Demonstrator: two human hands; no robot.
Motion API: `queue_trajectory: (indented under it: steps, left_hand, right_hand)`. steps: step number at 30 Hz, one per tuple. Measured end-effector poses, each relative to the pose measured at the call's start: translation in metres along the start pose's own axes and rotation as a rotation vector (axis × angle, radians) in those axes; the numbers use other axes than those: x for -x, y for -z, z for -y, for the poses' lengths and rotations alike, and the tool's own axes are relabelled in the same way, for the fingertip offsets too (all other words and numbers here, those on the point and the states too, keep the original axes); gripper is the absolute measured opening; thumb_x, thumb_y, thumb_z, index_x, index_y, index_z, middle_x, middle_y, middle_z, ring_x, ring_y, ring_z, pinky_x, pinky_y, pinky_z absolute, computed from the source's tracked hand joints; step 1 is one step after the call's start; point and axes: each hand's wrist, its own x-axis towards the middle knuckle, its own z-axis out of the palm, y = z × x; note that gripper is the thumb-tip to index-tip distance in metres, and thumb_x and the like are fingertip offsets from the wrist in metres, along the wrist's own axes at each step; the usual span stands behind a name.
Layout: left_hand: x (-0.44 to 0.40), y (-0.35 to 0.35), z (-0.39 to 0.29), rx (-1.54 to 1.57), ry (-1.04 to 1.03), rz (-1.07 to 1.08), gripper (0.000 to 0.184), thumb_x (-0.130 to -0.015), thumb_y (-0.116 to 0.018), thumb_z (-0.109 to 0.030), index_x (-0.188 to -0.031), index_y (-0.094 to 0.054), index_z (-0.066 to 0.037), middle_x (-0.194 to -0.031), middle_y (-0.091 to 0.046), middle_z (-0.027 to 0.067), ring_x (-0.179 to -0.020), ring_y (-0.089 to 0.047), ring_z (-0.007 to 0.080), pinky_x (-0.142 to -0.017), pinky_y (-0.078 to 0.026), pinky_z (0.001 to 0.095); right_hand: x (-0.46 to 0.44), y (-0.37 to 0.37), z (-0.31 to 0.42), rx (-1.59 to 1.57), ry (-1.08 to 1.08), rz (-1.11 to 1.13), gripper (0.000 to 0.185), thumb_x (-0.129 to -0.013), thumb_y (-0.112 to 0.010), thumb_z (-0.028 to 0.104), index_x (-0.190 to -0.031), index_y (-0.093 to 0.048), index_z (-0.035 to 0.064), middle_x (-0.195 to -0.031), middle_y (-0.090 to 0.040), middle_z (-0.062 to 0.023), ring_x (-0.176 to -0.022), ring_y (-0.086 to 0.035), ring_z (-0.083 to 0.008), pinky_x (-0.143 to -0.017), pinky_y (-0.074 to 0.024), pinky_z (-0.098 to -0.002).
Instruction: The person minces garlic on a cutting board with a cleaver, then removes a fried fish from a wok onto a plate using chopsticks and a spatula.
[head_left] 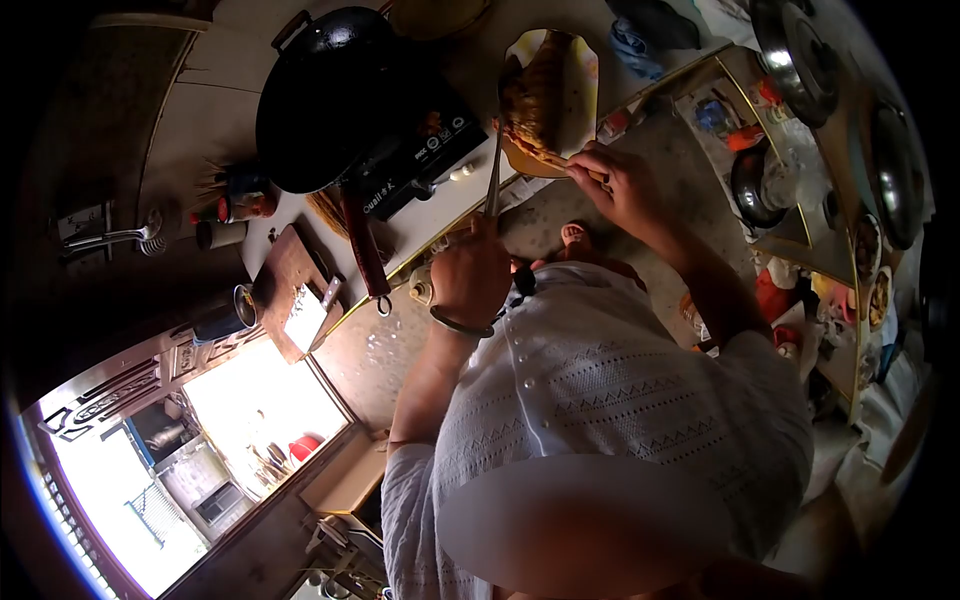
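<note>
A yellowish plate (584,85) with a patterned rim lies near the counter edge. On it sits a large piece of glossy brown food (543,85) with ridged or scored marks; its exact kind is unclear. My left hand (472,272), with a watch and a bangle at the wrist, is closed round a long narrow metal utensil (495,170) whose tip reaches the plate's near left side. Between the fingers of my right hand (618,188) is a thin wooden stick-like utensil (557,160), pointing at reddish bits by the food's lower end.
Left of the plate, a black wok (320,120) stands on a dark cooktop (428,150), its handle (362,240) jutting past the counter edge. A cleaver (310,312) lies on a wooden cutting board (285,280). Lidded pans (795,65) and shelves are at the right.
</note>
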Motion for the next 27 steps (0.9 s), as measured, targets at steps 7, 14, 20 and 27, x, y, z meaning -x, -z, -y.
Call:
queue_trajectory:
  steps: [7,14,20,27]
  left_hand:
    - [-0.003,-0.009,0.01,0.007,0.071,-0.115,0.012,-0.087,-0.057,-0.019,-0.094,-0.051,-0.01,-0.071,-0.064,0.0123,-0.062,-0.066,0.0321,-0.051,-0.05,0.0431]
    - [0.007,0.006,0.011,0.016,0.106,-0.127,0.013,-0.084,-0.059,-0.017,-0.093,-0.053,-0.011,-0.071,-0.064,0.0096,-0.063,-0.066,0.0291,-0.052,-0.05,0.0406]
    - [0.023,0.017,0.012,0.101,0.058,-0.252,0.015,-0.084,-0.058,-0.015,-0.099,-0.057,-0.013,-0.07,-0.062,0.0095,-0.061,-0.064,0.0292,-0.052,-0.05,0.0407]
    - [0.031,0.007,0.005,0.13,0.108,-0.138,0.018,-0.086,-0.058,-0.017,-0.104,-0.058,-0.014,-0.069,-0.062,0.0117,-0.062,-0.064,0.032,-0.054,-0.05,0.0434]
  right_hand:
    - [-0.009,0.005,0.007,0.078,-0.035,0.041,0.009,-0.093,-0.063,0.009,-0.093,-0.063,0.0007,-0.082,-0.063,-0.0109,-0.067,-0.065,-0.0278,-0.056,-0.0494,-0.0325]
    - [-0.021,0.03,-0.005,-0.162,-0.269,0.077,0.018,-0.096,-0.062,0.017,-0.099,-0.067,0.0004,-0.078,-0.069,-0.0121,-0.067,-0.07,-0.0175,-0.058,-0.0512,-0.0275]
    - [-0.066,0.042,-0.04,-0.206,-0.064,-0.215,0.021,-0.098,-0.06,0.02,-0.104,-0.068,0.0016,-0.078,-0.069,-0.0076,-0.067,-0.07,-0.0171,-0.061,-0.052,-0.0276]
    - [-0.126,-0.02,-0.114,0.108,-0.087,-0.268,0.033,-0.096,-0.06,0.035,-0.1,-0.07,0.004,-0.073,-0.07,-0.0097,-0.067,-0.07,-0.0243,-0.058,-0.0505,-0.0323]
